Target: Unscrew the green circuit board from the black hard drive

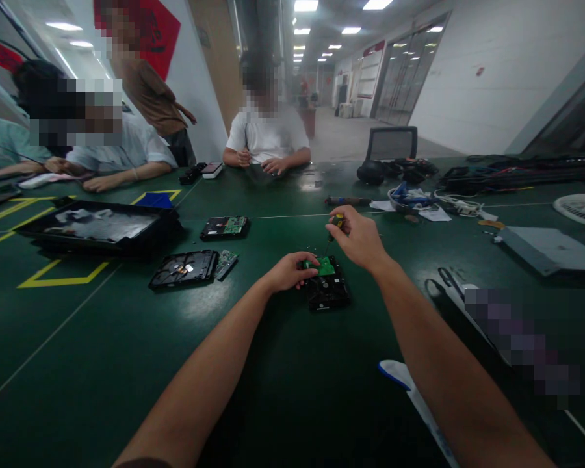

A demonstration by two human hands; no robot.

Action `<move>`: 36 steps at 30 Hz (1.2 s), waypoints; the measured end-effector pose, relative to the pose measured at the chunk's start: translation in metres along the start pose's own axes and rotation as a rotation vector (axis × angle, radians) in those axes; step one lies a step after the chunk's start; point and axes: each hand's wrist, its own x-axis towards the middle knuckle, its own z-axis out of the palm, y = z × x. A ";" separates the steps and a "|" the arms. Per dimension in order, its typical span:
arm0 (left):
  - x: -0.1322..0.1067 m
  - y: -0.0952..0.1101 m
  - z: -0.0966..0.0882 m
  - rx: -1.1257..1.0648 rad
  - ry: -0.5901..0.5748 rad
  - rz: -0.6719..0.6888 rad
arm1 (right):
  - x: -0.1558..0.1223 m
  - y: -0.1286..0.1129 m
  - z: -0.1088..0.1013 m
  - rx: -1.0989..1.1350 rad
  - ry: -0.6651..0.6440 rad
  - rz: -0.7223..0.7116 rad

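Head view, the only one supplied. The black drive (pixel 327 296) lies flat on the green table (pixel 253 390), near the middle of the scene, between the two hands. A green board (pixel 326 266) sits on its far half.

Left hand (pixel 295 272): at the left edge of the drive, fingers bent, with fingertips over the board. Whether it pinches board or drive, or only steadies them, cannot be told.

Right hand (pixel 358 237): closed on the screwdriver (pixel 338 221), thumb and fingers around the yellow and black handle. The shaft points down to the far end of the drive; contact between tip and screw cannot be confirmed.

Progress, as judged: the board is on the drive and the screwdriver is at it, so work on this unit is assessed as under way and unfinished. How many screws are out or in cannot be determined; specks just beyond the drive are too small to identify.

Other units: to the left, a second drive (pixel 180 268) shows no green board on its upper face, and a loose board (pixel 226 264) lies just beside its right end; this pair is judged separated. Farther off, a third drive (pixel 224 227) carries green circuitry on its upper face and appears not taken apart. No hand touches either one.
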 end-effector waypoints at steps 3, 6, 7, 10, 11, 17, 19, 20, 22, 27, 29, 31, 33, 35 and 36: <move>0.000 0.000 0.000 -0.007 0.007 -0.011 | 0.000 0.000 0.001 -0.032 -0.023 0.001; 0.001 -0.001 0.000 -0.007 0.006 -0.015 | -0.001 -0.001 0.002 -0.051 -0.028 -0.007; 0.001 -0.002 0.000 -0.007 0.007 -0.017 | -0.001 -0.001 0.002 -0.054 -0.026 -0.012; 0.002 -0.003 0.000 -0.007 0.007 -0.016 | -0.001 0.000 0.003 -0.053 -0.023 -0.025; 0.002 -0.003 0.000 -0.007 0.007 -0.015 | 0.000 0.000 0.003 -0.053 -0.024 -0.025; 0.002 -0.001 0.000 -0.009 0.006 -0.032 | 0.000 0.002 0.005 -0.054 -0.021 -0.028; 0.002 -0.001 0.000 -0.012 0.007 -0.033 | 0.000 0.002 0.005 -0.058 -0.018 -0.038; 0.002 -0.001 0.000 -0.014 0.008 -0.032 | 0.000 0.002 0.005 -0.058 -0.016 -0.039; 0.002 -0.002 0.000 -0.018 0.012 -0.027 | -0.001 0.002 0.005 -0.054 -0.010 -0.035; 0.002 -0.003 0.000 -0.006 0.003 -0.012 | -0.002 -0.004 0.007 -0.091 -0.010 -0.037; 0.002 -0.002 0.000 -0.006 0.001 0.001 | -0.003 -0.007 0.008 -0.112 -0.008 -0.049; 0.002 -0.002 0.000 -0.006 -0.001 0.008 | -0.003 -0.008 0.009 -0.119 0.013 -0.074; 0.002 -0.002 0.000 0.000 -0.001 0.004 | -0.003 -0.008 0.010 -0.116 0.038 -0.105; 0.002 -0.003 0.000 0.007 0.001 0.000 | -0.003 -0.007 0.011 -0.113 0.057 -0.119; 0.002 -0.003 0.000 0.009 0.004 0.003 | -0.003 -0.006 0.012 -0.114 0.065 -0.118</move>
